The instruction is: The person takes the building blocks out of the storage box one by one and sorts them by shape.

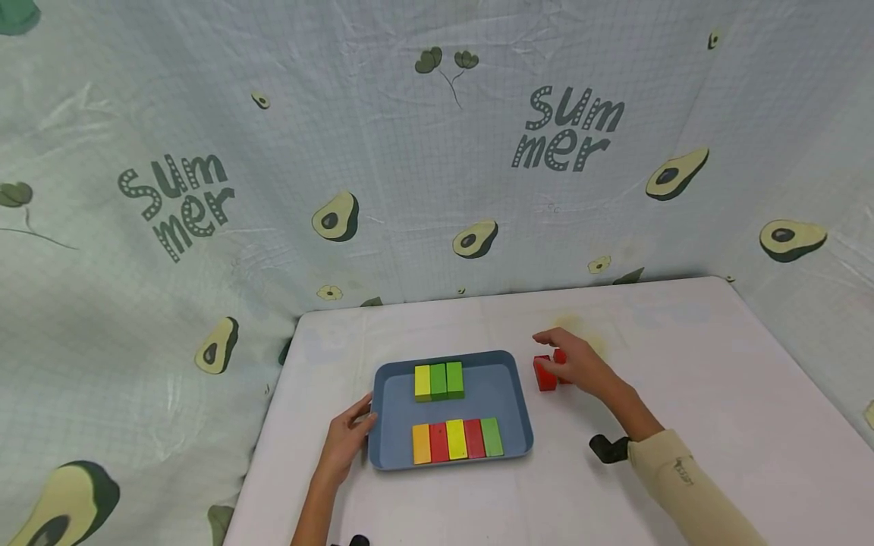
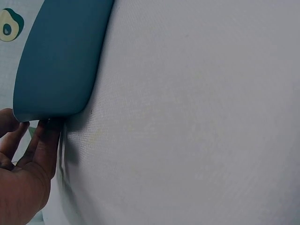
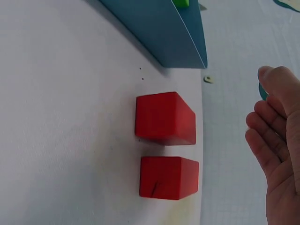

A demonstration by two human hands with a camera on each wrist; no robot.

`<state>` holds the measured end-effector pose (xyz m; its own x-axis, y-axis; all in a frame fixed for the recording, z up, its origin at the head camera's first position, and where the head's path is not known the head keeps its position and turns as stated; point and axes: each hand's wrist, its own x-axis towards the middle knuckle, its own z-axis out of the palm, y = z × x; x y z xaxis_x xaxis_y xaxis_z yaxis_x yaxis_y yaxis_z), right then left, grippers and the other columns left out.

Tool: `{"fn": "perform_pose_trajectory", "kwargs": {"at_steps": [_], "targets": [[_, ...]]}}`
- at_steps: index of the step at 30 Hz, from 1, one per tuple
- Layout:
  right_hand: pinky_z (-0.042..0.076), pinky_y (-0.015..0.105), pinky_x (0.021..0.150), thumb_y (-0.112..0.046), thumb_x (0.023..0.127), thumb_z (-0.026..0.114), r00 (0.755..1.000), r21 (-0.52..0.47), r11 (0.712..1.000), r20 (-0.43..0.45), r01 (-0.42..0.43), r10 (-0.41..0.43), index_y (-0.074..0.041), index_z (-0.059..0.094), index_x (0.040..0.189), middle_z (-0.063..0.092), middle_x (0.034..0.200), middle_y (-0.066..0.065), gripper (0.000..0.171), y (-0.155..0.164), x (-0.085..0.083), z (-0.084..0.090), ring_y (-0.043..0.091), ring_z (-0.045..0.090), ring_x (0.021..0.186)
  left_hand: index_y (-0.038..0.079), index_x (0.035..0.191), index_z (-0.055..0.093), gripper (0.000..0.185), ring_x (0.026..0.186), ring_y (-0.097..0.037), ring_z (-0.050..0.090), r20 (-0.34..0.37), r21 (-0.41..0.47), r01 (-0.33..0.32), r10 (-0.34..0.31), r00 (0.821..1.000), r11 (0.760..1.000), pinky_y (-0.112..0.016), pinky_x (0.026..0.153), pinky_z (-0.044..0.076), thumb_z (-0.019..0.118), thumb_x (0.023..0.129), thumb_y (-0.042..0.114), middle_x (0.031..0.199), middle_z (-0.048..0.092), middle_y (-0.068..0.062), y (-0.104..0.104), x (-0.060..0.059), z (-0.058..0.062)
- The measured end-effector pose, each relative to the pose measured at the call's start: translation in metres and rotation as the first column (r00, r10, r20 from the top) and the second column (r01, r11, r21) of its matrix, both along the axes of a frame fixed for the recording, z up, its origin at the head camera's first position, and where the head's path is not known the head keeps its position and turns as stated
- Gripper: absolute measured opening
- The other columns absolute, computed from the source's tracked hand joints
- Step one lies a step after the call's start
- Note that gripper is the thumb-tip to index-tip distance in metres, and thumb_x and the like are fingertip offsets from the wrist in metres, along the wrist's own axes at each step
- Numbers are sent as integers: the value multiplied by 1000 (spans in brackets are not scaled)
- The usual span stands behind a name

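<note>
My right hand (image 3: 276, 154) hovers open over two red blocks (image 3: 165, 117), holding nothing. My left hand (image 1: 348, 436) steadies the tray (image 1: 389, 413), fingers relaxed against its rim. I'd pinch the nearer block squarely by opposite faces

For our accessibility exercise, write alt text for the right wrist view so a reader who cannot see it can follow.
Two red blocks sit side by side, slightly apart, on a white table, with the open right hand beside them, not touching either. The corner of a blue tray reaches in from the top, a bit of green block showing inside it.
</note>
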<state>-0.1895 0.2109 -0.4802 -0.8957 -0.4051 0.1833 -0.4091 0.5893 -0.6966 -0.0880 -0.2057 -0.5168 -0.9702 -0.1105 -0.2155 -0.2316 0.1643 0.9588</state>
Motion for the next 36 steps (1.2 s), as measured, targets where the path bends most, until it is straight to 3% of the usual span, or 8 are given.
{"fn": "perform_pose_trajectory", "kwargs": {"at_steps": [7, 9, 16, 24, 27, 31, 36], "targets": [[46, 47, 87, -15, 85, 70, 999, 14, 999, -29, -38, 39, 2, 56, 124, 57, 120, 13, 45, -13, 2, 2, 33, 54, 110, 0, 139, 44, 48, 111, -32, 53, -9, -7, 0, 0, 1000, 1000, -28, 78, 48, 58, 93, 7, 129, 49, -25, 1, 1, 2], [46, 47, 88, -16, 85, 71, 999, 10, 999, -22, -37, 37, 1, 56, 124, 57, 120, 13, 45, -17, 2, 2, 32, 53, 110, -2, 138, 44, 48, 110, -33, 53, -9, -8, 4, -4, 1000, 1000, -29, 78, 48, 57, 93, 6, 128, 49, -26, 3, 3, 9], [46, 48, 87, -15, 85, 72, 998, -26, 998, -18, -57, 57, 1, 56, 125, 57, 120, 13, 47, -29, 3, -5, 35, 54, 109, -1, 139, 44, 48, 110, -31, 54, 3, -14, -5, 5, 1000, 1000, -29, 78, 48, 58, 93, 7, 128, 49, -25, 0, 1, 0], [46, 46, 87, -17, 84, 73, 998, -40, 998, -18, -58, 58, -3, 57, 125, 59, 119, 9, 47, -45, 6, -12, 32, 56, 107, -6, 137, 44, 46, 109, -36, 54, -19, -33, 14, -15, 1000, 999, -33, 79, 48, 55, 93, 3, 126, 49, -29, 8, 9, 29], [45, 46, 88, -17, 84, 73, 998, -38, 998, -3, -55, 55, -2, 56, 126, 58, 120, 10, 47, -50, 7, -12, 32, 55, 109, -8, 136, 43, 46, 109, -36, 54, -32, -42, 21, -23, 999, 999, -34, 79, 49, 55, 94, 4, 126, 48, -31, 10, 11, 34], [44, 46, 90, -14, 83, 73, 999, -43, 998, 17, -51, 52, -2, 55, 127, 57, 122, 10, 49, -56, 9, -11, 31, 55, 111, -6, 137, 43, 46, 111, -37, 52, -16, -34, 19, -19, 1000, 999, -35, 82, 48, 55, 94, 4, 128, 48, -30, 9, 10, 31], [44, 46, 91, -14, 82, 74, 998, -35, 998, 25, -56, 57, -1, 54, 127, 57, 122, 10, 50, -62, 9, -12, 30, 54, 111, -3, 139, 43, 48, 112, -36, 52, -1, -5, 9, -9, 1000, 1000, -34, 81, 48, 56, 94, 5, 129, 47, -28, 3, 5, 12]]}}
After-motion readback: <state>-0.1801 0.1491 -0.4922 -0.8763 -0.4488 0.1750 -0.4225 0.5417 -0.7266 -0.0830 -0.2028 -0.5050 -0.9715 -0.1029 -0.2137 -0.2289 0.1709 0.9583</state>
